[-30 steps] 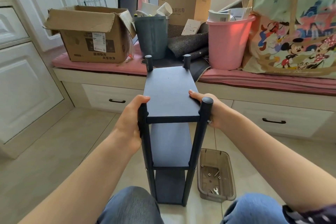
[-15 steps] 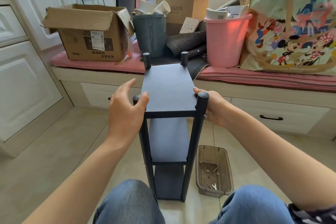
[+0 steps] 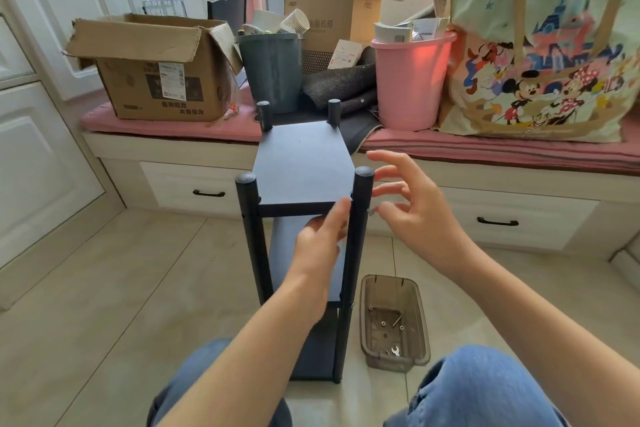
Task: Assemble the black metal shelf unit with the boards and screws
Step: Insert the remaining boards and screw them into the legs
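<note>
Left hand (image 3: 320, 239), fingers straight, touches the front edge of the top board of the tall black metal three-tier shelf unit (image 3: 301, 166). Right hand (image 3: 410, 208) hovers spread just beside the near-right post. Translucent brown plastic screw tray (image 3: 420, 322) on the tile floor beside the base.

Two hands (image 3: 320, 241), three boards (image 3: 301, 166), four posts (image 3: 362, 204).

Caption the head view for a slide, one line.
Seated person's left hand touches the black shelf unit's top board while the open right hand hovers beside its post, above a screw tray.
</note>
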`<state>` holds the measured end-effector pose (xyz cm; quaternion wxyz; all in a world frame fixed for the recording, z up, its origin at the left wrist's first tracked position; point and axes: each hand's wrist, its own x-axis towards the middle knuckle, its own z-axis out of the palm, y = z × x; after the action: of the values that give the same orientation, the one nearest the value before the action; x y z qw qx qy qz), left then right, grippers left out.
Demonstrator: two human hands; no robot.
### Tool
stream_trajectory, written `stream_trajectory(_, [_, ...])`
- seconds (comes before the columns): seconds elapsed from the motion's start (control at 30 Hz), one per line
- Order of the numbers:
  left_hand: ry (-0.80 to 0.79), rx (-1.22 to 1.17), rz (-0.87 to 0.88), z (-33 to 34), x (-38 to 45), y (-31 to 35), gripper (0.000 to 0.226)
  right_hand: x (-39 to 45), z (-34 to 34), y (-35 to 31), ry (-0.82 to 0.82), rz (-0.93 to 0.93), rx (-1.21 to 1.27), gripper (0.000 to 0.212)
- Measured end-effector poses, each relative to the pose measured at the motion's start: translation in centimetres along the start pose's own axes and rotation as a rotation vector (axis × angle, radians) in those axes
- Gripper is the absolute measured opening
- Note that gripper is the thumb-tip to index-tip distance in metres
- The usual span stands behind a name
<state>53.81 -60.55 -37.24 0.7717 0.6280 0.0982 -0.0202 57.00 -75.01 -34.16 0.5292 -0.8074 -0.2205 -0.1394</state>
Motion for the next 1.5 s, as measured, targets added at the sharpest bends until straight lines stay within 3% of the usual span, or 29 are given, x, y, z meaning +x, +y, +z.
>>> stream_trajectory(0.07, [-0.011,-0.123,-0.017,1.0,1.0,0.3,0.052,-0.4,0.2,0.2,-0.051,-0.062,-0.058,0.069])
stream_trajectory(0.2, [0.049,-0.163,0.073,1.7,2.1,-0.5,0.025,-0.4,0.3,1.0,-0.090,-0.145,-0.204,0.068])
stream_trajectory(0.37, [-0.015,-0.172,0.164,1.0,2.9,-1.3,0.030,0.1,0.3,1.5,-0.074,-0.198,-0.271,0.067])
stream_trajectory(0.57, [-0.039,-0.149,0.191,0.5,3.5,-1.8,0.049,-0.2,0.8,1.8,-0.064,-0.216,-0.232,0.067])
stream_trajectory(0.73, [-0.085,-0.139,0.200,0.5,3.4,-2.0,0.019,-0.6,0.4,2.3,-0.098,-0.216,-0.201,0.072])
stream_trajectory(0.93, [-0.076,-0.293,0.222,0.0,3.5,-2.3,0.010,-0.5,0.1,2.8,-0.090,-0.222,-0.114,0.075])
stream_trajectory(1.2, [-0.036,-0.271,0.221,-0.2,3.7,-2.5,0.034,-0.2,-0.1,3.5,-0.085,-0.193,-0.060,0.066])
stream_trajectory(1.4, [-0.045,-0.272,0.219,-0.2,3.9,-2.6,0.034,0.2,0.8,3.4,-0.065,-0.181,0.008,0.050])
stream_trajectory(1.5, [-0.047,-0.277,0.218,-0.3,3.9,-2.6,0.035,0.1,0.3,3.6,-0.127,-0.137,0.091,0.055])
